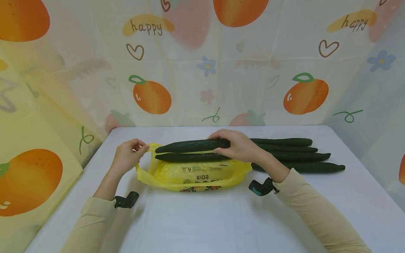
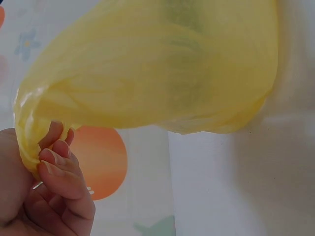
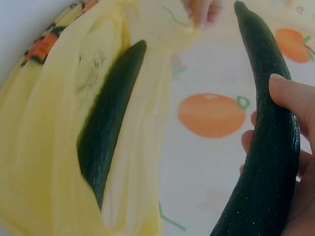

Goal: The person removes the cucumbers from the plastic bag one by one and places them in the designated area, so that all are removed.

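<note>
My left hand (image 1: pixel 126 157) pinches the handle of a yellow plastic bag (image 1: pixel 234 175) at its left end, lifting that edge off the table. The bag lies on its side, with printing on its front. My right hand (image 1: pixel 242 147) grips a long dark green cucumber (image 1: pixel 190 145) around its right part, thumb on the near side. The held cucumber is above the bag's back edge, its tip pointing left toward my left hand. Just in front of it, another cucumber (image 3: pixel 110 123) lies in the mouth of the bag, its lower end hidden by yellow plastic in the right wrist view.
Several more cucumbers (image 1: pixel 303 166) lie side by side on the white table (image 1: pixel 196 225), to the right of the bag and partly behind my right forearm. A patterned cloth (image 1: pixel 186 98) with oranges hangs behind the table.
</note>
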Demonstrator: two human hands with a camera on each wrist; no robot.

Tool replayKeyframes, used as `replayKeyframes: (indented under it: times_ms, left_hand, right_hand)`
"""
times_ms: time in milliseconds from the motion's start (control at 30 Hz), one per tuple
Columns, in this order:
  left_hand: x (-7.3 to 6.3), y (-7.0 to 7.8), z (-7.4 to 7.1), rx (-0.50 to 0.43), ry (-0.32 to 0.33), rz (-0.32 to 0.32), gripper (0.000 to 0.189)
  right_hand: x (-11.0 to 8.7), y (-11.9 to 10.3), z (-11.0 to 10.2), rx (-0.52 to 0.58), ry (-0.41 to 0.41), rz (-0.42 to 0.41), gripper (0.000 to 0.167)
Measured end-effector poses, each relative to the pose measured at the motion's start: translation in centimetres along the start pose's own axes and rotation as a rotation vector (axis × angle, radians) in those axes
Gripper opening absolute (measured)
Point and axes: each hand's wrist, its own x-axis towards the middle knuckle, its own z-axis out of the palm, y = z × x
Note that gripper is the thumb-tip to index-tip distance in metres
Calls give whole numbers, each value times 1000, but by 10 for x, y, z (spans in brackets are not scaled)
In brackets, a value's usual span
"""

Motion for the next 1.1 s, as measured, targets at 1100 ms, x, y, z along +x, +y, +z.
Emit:
replayKeyframes:
  times_ms: [1100]
  left_hand:
    - [-1, -3, 1, -50, 39, 43, 22]
  right_hand:
    - [-119, 52, -61, -185, 112, 150, 39]
